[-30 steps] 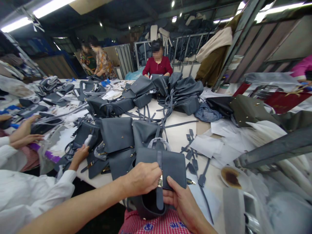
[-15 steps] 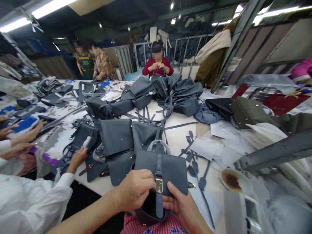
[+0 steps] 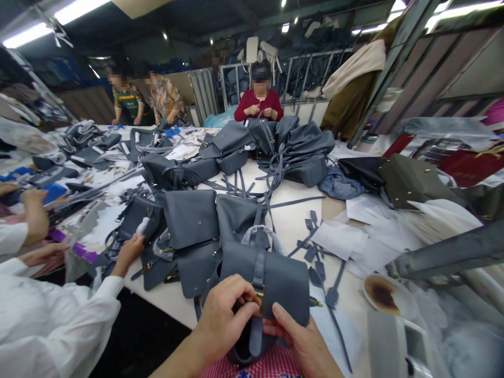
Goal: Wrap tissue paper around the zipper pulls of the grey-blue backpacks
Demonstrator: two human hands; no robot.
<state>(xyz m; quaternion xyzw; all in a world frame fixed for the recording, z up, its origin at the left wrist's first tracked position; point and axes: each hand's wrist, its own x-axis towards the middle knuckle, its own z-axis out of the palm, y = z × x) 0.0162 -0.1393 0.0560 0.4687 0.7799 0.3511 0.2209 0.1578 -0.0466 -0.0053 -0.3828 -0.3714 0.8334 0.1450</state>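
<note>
A person's left hand [image 3: 224,315] is pinching the gold buckle [image 3: 258,300] on a grey leather handbag [image 3: 281,283], while the right hand [image 3: 303,341] is clamping the bag's lower edge, just past the near edge of the worktop [image 3: 291,231].

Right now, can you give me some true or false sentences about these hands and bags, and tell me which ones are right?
1. The left hand is touching a gold buckle on a bag strap. True.
2. The right hand is lying flat on the table with nothing in it. False: it is holding a grey leather handbag.
3. A person in a dark red top is across the table. True.
4. The bags piled in the middle are bright pink. False: they are dark grey.
5. A round dish with a dark stain is on the right. True.
</note>
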